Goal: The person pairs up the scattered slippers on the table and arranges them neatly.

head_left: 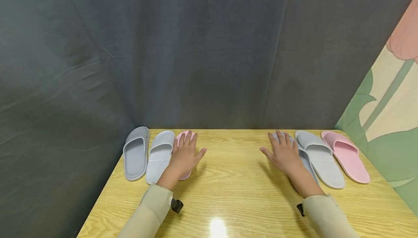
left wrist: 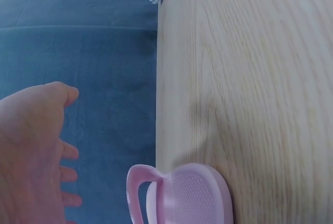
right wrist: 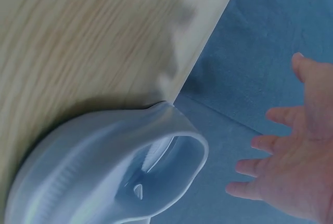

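With fingers spread and nothing in them, my left hand (head_left: pixel 184 156) hovers over a pink slipper (left wrist: pixel 195 195), covering most of it in the head view. Left of that slipper lie a light grey slipper (head_left: pixel 158 167) and a darker grey one (head_left: pixel 135 158). My right hand (head_left: pixel 285 154), also spread and holding nothing, is above a blue-grey slipper (right wrist: pixel 83 167) that it partly hides from the head camera. Farther right are a light grey slipper (head_left: pixel 324 163) and a pink slipper (head_left: pixel 351 160). All the toe ends point toward the curtain.
A wooden table (head_left: pixel 232 180) carries both groups of slippers, with bare wood between them. Behind it hangs a dark curtain (head_left: pixel 209 56), which also runs along the left side. A painted floral wall (head_left: pixel 388 122) borders the right side.
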